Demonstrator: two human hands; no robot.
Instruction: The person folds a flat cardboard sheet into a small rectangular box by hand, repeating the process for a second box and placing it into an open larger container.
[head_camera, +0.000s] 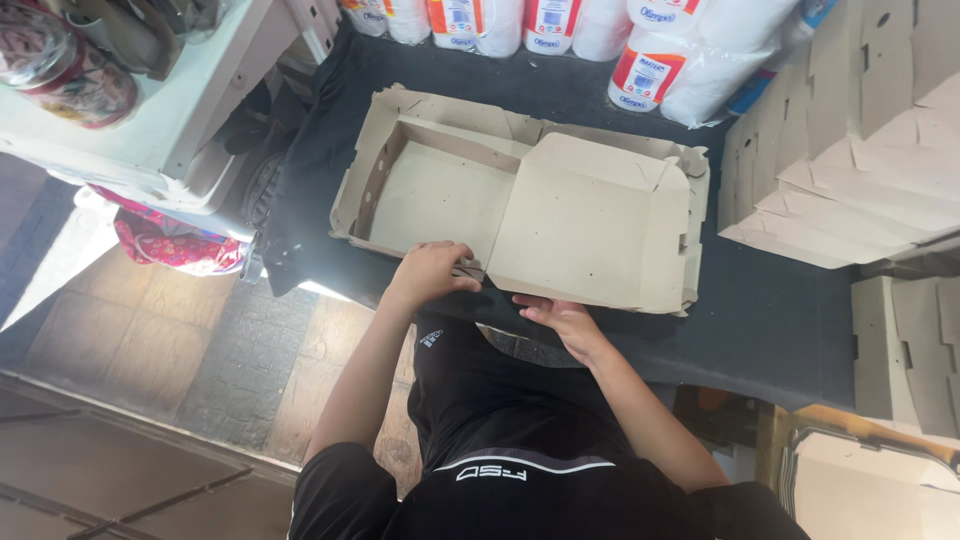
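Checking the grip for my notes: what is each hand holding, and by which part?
The left hand grips the cardboard box's near front flap. The right hand rests under the lid's near edge.

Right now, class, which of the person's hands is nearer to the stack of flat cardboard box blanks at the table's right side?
Right. The right hand lies at the box's near edge, closer to the stack; the left hand is farther away.

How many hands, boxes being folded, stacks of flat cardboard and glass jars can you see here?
Hands: 2, left hand and right hand
Cardboard box being folded: 1
Stacks of flat cardboard blanks: at least 1
Glass jars: 2
Total: 6
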